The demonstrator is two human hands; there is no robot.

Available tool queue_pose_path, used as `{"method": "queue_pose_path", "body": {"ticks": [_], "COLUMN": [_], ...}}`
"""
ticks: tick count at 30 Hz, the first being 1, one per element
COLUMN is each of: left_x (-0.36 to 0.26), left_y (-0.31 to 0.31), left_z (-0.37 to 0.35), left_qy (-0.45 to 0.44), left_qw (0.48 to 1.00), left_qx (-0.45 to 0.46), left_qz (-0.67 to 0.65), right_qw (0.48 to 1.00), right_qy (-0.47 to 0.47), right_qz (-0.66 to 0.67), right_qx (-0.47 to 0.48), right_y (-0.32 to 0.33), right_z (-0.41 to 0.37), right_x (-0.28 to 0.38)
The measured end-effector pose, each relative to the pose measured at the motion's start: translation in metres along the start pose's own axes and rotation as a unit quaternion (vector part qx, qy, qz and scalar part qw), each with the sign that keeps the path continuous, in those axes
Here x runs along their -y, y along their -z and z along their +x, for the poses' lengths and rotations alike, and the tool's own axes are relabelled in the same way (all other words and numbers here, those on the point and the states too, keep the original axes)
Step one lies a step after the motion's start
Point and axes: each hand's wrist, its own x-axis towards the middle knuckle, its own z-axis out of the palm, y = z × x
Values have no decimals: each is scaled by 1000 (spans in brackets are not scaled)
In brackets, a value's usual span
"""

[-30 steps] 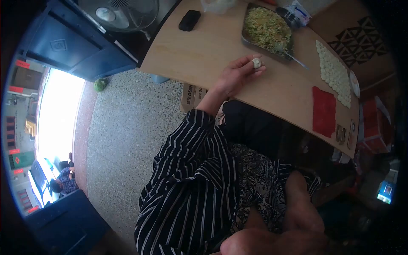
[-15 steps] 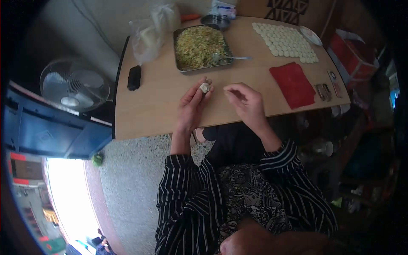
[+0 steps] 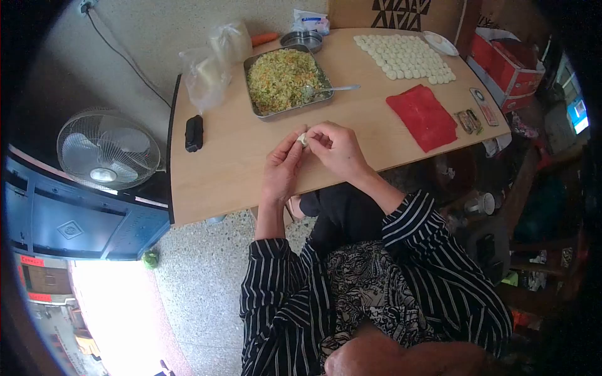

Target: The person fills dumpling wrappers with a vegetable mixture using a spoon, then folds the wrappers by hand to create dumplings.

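My left hand [image 3: 282,166] cradles the dumpling [image 3: 303,139] just above mid-frame, over the table [image 3: 232,169], and my right hand [image 3: 335,149] pinches its rim. Light, even pinches along the seam seem best, so no filling squeezes out.

A small pale dough dumpling [image 3: 302,139] sits just above the centre of the frame. It is whitish and rounded, and only a small patch of it shows. It is caught in the grip of both the left hand [image 3: 281,168] and the right hand [image 3: 337,149], pinched between their fingertips over the light wooden surface [image 3: 232,169]. Its folds are too small to tell.
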Motion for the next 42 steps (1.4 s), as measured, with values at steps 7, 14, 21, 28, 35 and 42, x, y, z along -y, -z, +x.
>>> {"method": "queue_pose_path", "body": {"ticks": [7, 14, 21, 28, 35, 42], "left_x": [4, 3, 7, 4, -2, -6], "left_y": [2, 3, 1, -2, -8, -13], "left_z": [1, -2, 1, 1, 0, -5], "left_qy": [-4, 2, -19, -4, 21, 7], "left_qw": [997, 992, 984, 993, 1000, 993], "left_qx": [8, 5, 7, -2, 11, 25], "left_qz": [83, 128, 176, 119, 18, 111], "right_qw": [988, 978, 978, 994, 996, 995], "right_qy": [118, 135, 122, 52, -35, 37], "right_qz": [-83, -106, -132, -51, 2, -39], "right_qx": [64, 114, 107, 85, 80, 82], "right_y": [17, 22, 18, 22, 30, 28], "right_z": [6, 12, 12, 10, 9, 12], "right_x": [5, 7, 2, 6, -3, 9]}}
